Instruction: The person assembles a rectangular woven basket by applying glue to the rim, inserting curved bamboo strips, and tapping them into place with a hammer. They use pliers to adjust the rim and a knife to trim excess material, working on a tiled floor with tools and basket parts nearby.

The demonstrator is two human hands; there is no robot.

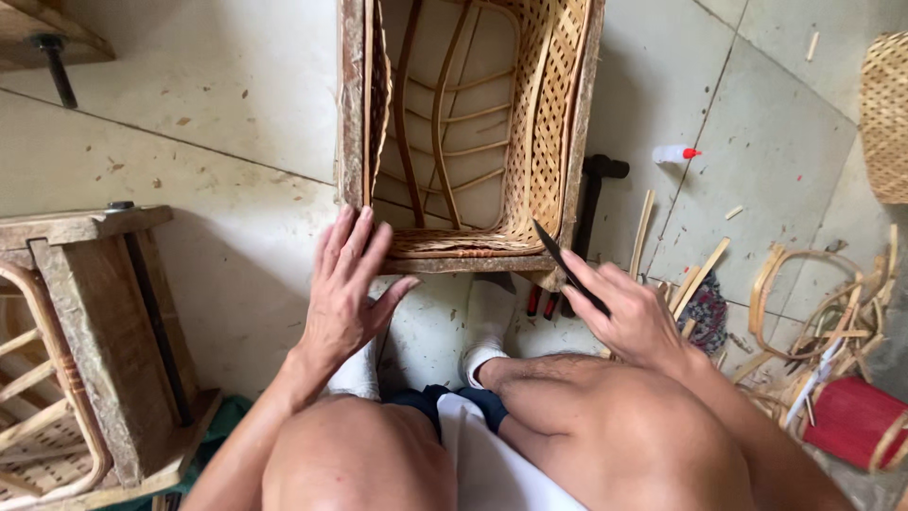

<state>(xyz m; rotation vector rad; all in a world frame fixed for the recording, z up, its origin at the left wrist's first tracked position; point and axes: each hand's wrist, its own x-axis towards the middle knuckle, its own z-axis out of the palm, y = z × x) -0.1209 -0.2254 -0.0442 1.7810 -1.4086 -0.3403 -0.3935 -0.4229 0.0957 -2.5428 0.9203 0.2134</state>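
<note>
Seated low on a tiled floor (pixel 236 104), knees bare, white socks (pixel 487 322) just under a wooden frame (pixel 352 104) lined with woven rattan panel (pixel 547 114). Left hand (pixel 348 293) laid flat with fingers spread apart, fingertips touching the near left corner of the frame's lower rail, holding nothing. Right hand (pixel 629 317) closed around the handle of a dark knife (pixel 566 265), blade pointing up and left, tip just at the near right corner of the frame where weave meets wood. Behind the frame's right side, a black-handled hammer (pixel 594 194) lying on the floor, and farther right a small white bottle with red cap (pixel 673 153). Near the right hand, loose cane strips (pixel 700 274) scattered about; beyond them a tangle of bent rattan offcuts (pixel 813 303) and a red container (pixel 856 421). At the far right edge, part of a woven basket (pixel 887 114). At the left, another wooden frame (pixel 95 312) with curved rattan inside, standing well apart from the left hand.
</note>
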